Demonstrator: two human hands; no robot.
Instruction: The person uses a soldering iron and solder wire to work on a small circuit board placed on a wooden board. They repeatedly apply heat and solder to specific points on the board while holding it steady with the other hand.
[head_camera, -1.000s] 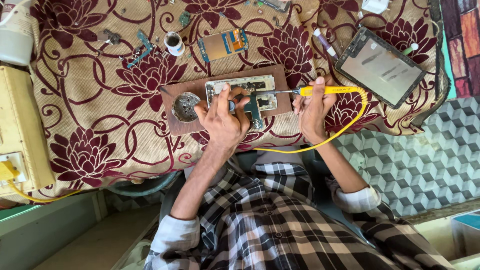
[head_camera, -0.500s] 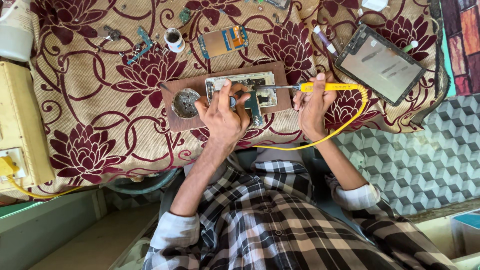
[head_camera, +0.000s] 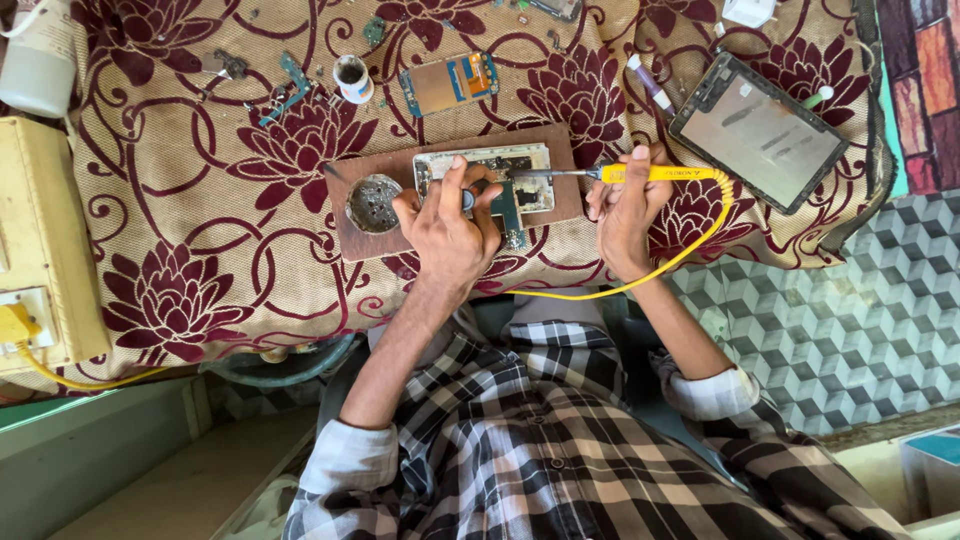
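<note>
Flowery red and tan cloth (head_camera: 200, 240) covers the table from side to side. On it, far to the right, lies a dark tablet (head_camera: 758, 132). A brown wooden board (head_camera: 450, 200) sits in the middle. An open phone (head_camera: 484, 172) with its insides showing lies on the board, and a small round metal tin (head_camera: 373, 203) sits beside it.

The right hand (head_camera: 625, 205) is curled shut around a yellow soldering iron (head_camera: 620, 173). Its thin tip points left and reaches over the open phone. A yellow cord (head_camera: 690, 250) loops down from the iron. The left hand (head_camera: 450, 225) rests on the board and pinches a small dark tool (head_camera: 467, 199) against the phone.
</note>
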